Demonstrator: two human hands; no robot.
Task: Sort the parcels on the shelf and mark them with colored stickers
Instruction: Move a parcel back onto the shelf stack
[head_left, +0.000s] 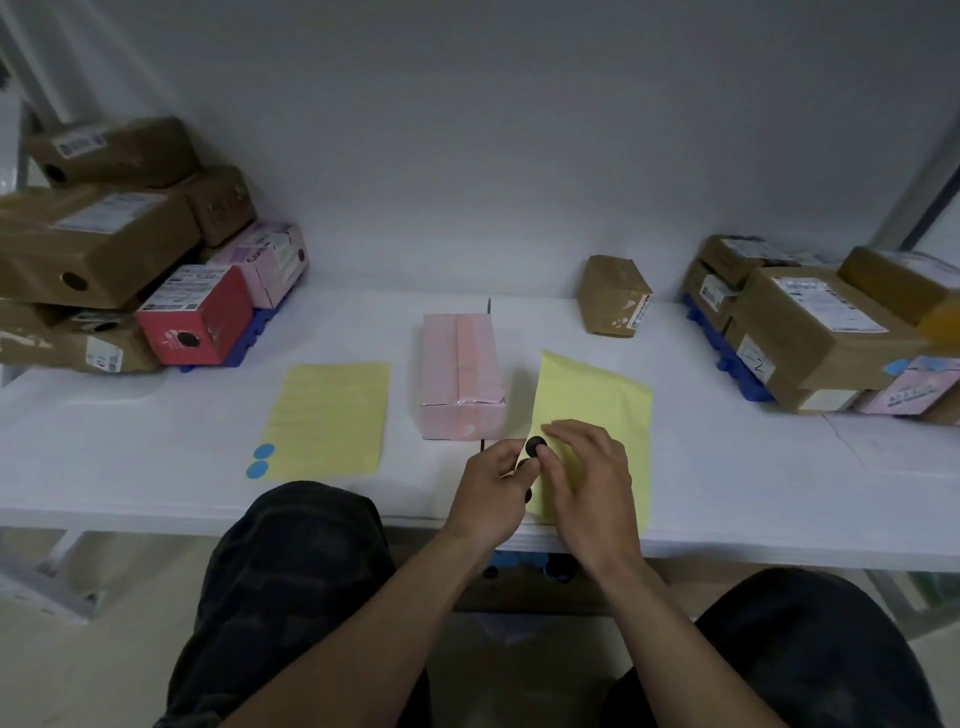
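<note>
White flat shelf board (753, 467). A pale yellow paper sheet (327, 415), left, has two round blue stickers (260, 460) at its near corner. A second pale yellow sheet (597, 395), right, has a round black sticker (535, 446) at its edge. Between them lies a long pink cardboard box (460, 374). The brown cardboard parcels (88, 249) are far left and right.

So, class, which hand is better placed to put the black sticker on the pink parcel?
Probably the left. The left hand is on the side of the pink parcel, with the black sticker beside it; the right hand lies across the yellow sheet. Who grips it is unclear.
</note>
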